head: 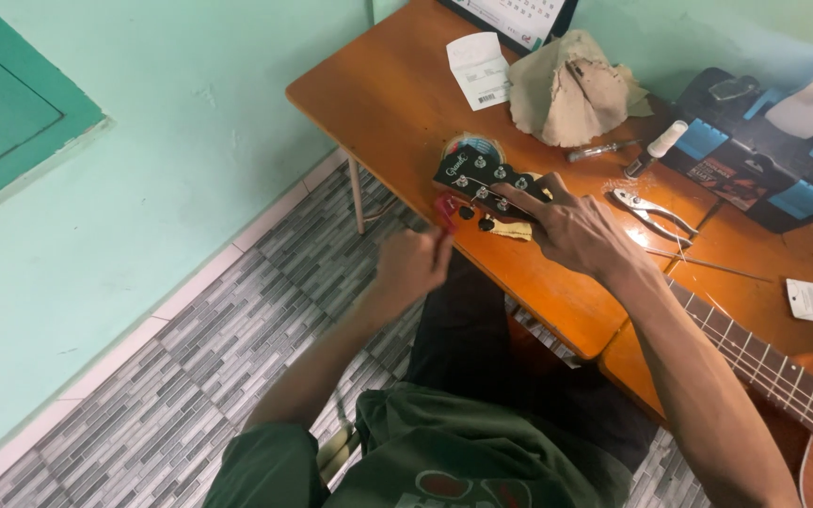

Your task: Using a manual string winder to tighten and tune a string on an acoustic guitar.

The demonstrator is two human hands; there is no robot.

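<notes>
1. Crumpled beige cloth (571, 89) lying near far edge of wooden table (397, 89).
2. White paper slip (478, 68) lying beside it.
3. Pliers (651, 212) resting on table, near screwdriver (602, 149).
4. Black-and-blue tool case (755, 165) sitting at right.

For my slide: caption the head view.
Right hand steadies a black guitar headstock while left hand works a red winder.

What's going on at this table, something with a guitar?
A person has a guitar lying across an orange table. Their right hand presses on the black headstock, while the left hand holds a small red tool against its tuning pegs. Pliers and a crumpled cloth lie nearby.
</notes>
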